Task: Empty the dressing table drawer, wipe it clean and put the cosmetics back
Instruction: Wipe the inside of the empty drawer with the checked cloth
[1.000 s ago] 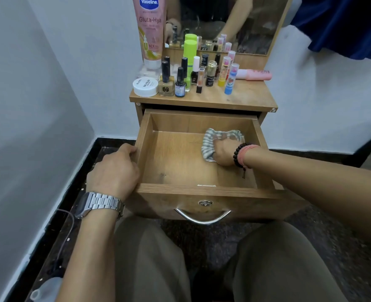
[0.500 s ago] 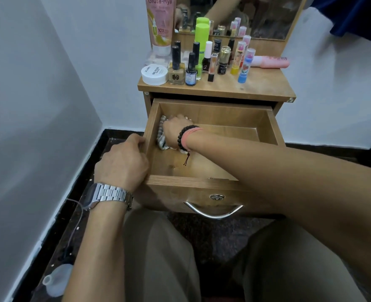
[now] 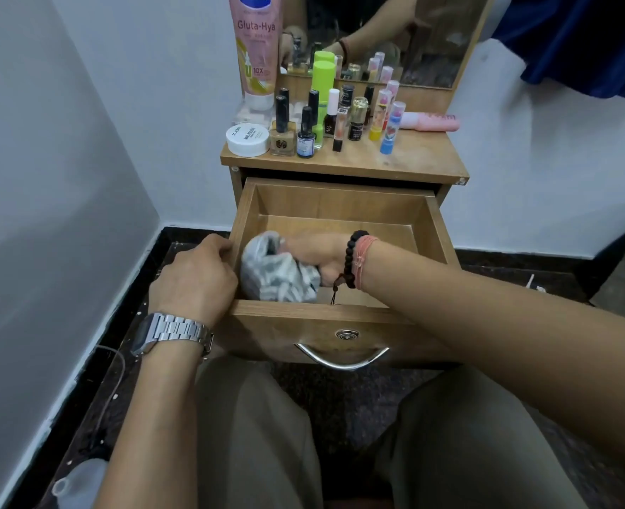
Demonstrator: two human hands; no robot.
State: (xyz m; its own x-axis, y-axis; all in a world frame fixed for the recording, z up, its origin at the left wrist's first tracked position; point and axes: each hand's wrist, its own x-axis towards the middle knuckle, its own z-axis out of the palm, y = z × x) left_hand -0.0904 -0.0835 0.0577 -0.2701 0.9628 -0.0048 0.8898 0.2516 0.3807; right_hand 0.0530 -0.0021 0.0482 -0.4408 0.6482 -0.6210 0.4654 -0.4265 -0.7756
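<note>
The right hand (image 3: 318, 257) clutches the bunched cloth (image 3: 278, 275) in the drawer (image 3: 436, 229), left of frame centre, its unwiped floor stretching rightward; the left hand (image 3: 193, 281) curls over the drawer's left wall.

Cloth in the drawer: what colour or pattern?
The cloth is grey-and-white striped, bunched in the right hand; head view.
</note>
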